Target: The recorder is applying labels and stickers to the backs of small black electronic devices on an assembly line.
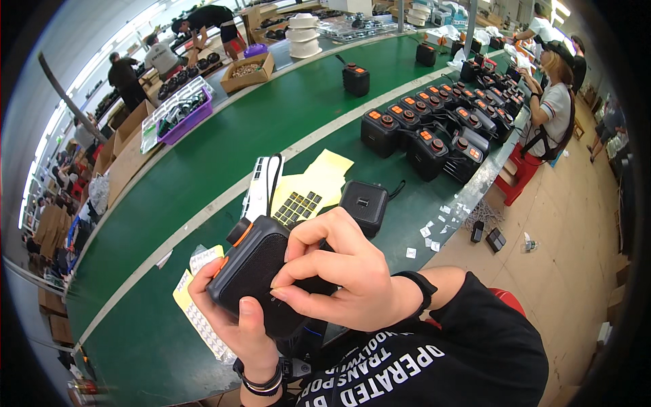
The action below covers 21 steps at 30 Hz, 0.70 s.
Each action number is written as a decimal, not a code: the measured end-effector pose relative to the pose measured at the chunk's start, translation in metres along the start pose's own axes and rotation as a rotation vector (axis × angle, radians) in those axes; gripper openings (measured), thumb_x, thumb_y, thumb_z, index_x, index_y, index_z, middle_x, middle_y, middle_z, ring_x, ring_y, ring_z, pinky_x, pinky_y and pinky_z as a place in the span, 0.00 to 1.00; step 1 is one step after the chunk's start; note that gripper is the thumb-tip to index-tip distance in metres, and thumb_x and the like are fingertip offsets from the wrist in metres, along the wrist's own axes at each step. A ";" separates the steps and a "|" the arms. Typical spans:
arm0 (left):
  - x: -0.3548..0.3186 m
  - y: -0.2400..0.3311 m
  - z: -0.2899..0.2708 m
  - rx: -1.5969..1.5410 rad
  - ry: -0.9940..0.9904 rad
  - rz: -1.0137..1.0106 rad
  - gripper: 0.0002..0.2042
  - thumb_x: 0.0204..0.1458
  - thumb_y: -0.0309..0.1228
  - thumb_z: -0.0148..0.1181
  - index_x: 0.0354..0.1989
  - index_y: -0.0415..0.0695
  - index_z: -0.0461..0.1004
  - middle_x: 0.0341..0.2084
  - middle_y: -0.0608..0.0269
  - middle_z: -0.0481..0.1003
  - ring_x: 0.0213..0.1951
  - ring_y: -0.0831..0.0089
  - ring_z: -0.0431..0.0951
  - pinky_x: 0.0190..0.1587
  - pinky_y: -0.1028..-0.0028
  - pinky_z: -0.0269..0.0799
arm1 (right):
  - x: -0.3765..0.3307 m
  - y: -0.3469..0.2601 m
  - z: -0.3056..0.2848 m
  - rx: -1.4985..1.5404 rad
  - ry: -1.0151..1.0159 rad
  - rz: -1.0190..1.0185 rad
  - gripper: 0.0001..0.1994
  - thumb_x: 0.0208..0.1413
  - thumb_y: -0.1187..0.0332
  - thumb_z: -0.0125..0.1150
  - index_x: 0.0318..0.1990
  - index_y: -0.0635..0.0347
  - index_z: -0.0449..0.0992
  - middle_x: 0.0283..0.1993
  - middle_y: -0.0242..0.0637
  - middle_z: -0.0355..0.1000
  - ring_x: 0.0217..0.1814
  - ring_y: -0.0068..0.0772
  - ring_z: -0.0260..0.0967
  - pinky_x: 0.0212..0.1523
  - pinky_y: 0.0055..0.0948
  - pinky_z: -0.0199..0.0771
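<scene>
My left hand [251, 339] grips a black box-shaped portable speaker [254, 261] from its lower left side. The speaker is tilted, its mesh front toward me, with a black knob on an orange ring at its upper left and a strap loop standing up. Against its front, the fingertips of my right hand [356, 278] are pinched together; anything between them is too small to make out. Just beyond lies a yellow sheet [325, 166] with rows of small black labels. Another black speaker [366, 205] lies face up to its right. A sticker sheet [203, 325] is under my left hand.
Rows of black speakers with orange buttons [427, 146] crowd the green table's right side. Across the belt line stand a lone speaker [355, 80], a purple bin [186, 117] and a cardboard box [247, 73]. Small white stickers [426, 232] dot the right edge. A co-worker [550, 102] sits at right.
</scene>
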<state>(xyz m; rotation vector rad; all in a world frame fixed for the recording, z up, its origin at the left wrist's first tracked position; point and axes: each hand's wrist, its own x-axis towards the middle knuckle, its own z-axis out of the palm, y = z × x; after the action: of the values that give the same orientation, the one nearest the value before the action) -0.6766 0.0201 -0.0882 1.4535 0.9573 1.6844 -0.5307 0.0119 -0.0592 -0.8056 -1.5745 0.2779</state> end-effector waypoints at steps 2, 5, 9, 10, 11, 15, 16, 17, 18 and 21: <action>0.000 0.001 0.002 -0.024 -0.011 -0.015 0.23 0.51 0.39 0.50 0.53 0.40 0.56 0.41 0.54 0.68 0.41 0.70 0.71 0.44 0.74 0.68 | -0.002 0.004 -0.002 -0.069 -0.026 -0.070 0.11 0.36 0.76 0.69 0.31 0.60 0.77 0.36 0.36 0.65 0.38 0.30 0.62 0.39 0.26 0.63; 0.000 0.004 0.001 -0.050 -0.022 -0.066 0.27 0.47 0.41 0.58 0.51 0.39 0.57 0.44 0.56 0.63 0.45 0.68 0.66 0.50 0.70 0.62 | -0.004 0.008 0.006 -0.029 0.111 -0.076 0.25 0.38 0.75 0.68 0.47 0.61 0.69 0.47 0.39 0.62 0.47 0.32 0.61 0.46 0.30 0.63; -0.001 -0.001 -0.001 -0.062 -0.075 -0.088 0.26 0.48 0.42 0.55 0.51 0.39 0.58 0.43 0.56 0.64 0.43 0.69 0.67 0.49 0.72 0.63 | 0.000 0.019 -0.001 0.414 -0.150 0.361 0.38 0.42 0.72 0.67 0.60 0.61 0.49 0.59 0.39 0.48 0.58 0.32 0.52 0.55 0.34 0.60; -0.001 0.000 0.001 -0.062 -0.076 -0.088 0.26 0.48 0.42 0.55 0.51 0.39 0.58 0.43 0.56 0.64 0.43 0.69 0.67 0.49 0.72 0.63 | 0.002 0.017 -0.003 0.505 -0.167 0.482 0.31 0.50 0.70 0.61 0.58 0.62 0.51 0.58 0.38 0.51 0.56 0.29 0.56 0.54 0.32 0.61; 0.001 0.000 0.005 -0.140 -0.074 -0.199 0.23 0.52 0.41 0.50 0.51 0.39 0.59 0.44 0.56 0.66 0.44 0.68 0.69 0.48 0.71 0.65 | 0.005 0.023 -0.005 0.624 -0.134 0.612 0.27 0.54 0.68 0.56 0.58 0.62 0.52 0.57 0.37 0.53 0.54 0.27 0.58 0.53 0.30 0.61; 0.012 -0.017 -0.017 -0.709 -0.090 -0.727 0.22 0.57 0.45 0.41 0.52 0.40 0.63 0.44 0.52 0.70 0.41 0.61 0.74 0.41 0.64 0.74 | 0.011 0.049 -0.010 0.708 0.013 0.712 0.19 0.63 0.62 0.42 0.57 0.63 0.57 0.53 0.37 0.62 0.52 0.25 0.62 0.52 0.26 0.62; 0.014 -0.018 -0.021 -1.043 -0.195 -0.958 0.23 0.57 0.47 0.41 0.51 0.41 0.65 0.40 0.49 0.73 0.38 0.57 0.77 0.36 0.62 0.77 | 0.011 0.049 -0.013 0.743 0.008 0.761 0.20 0.63 0.61 0.41 0.57 0.63 0.58 0.54 0.38 0.62 0.54 0.26 0.61 0.53 0.27 0.62; 0.018 -0.015 -0.018 -1.057 -0.043 -1.142 0.25 0.57 0.50 0.39 0.50 0.40 0.66 0.35 0.46 0.75 0.31 0.51 0.78 0.29 0.59 0.79 | 0.009 0.050 -0.014 0.746 0.004 0.761 0.20 0.63 0.61 0.41 0.57 0.63 0.58 0.54 0.38 0.62 0.54 0.26 0.61 0.53 0.27 0.62; 0.017 -0.025 -0.025 -1.177 -0.128 -1.150 0.27 0.57 0.50 0.39 0.51 0.38 0.65 0.40 0.44 0.73 0.36 0.51 0.77 0.36 0.59 0.79 | 0.004 0.051 -0.013 0.738 -0.091 0.775 0.21 0.63 0.60 0.41 0.58 0.63 0.58 0.56 0.39 0.61 0.56 0.28 0.60 0.54 0.28 0.61; 0.018 -0.027 -0.024 -1.372 -0.104 -1.256 0.27 0.58 0.49 0.39 0.52 0.35 0.64 0.45 0.41 0.69 0.42 0.48 0.74 0.43 0.58 0.76 | -0.008 0.052 -0.004 0.778 -0.249 0.763 0.27 0.61 0.61 0.47 0.62 0.65 0.51 0.60 0.42 0.57 0.62 0.33 0.55 0.59 0.32 0.56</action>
<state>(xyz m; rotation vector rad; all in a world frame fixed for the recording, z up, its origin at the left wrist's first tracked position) -0.7016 0.0464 -0.1060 -0.0907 0.2557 0.8066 -0.5096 0.0437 -0.0963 -0.7169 -1.1533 1.4858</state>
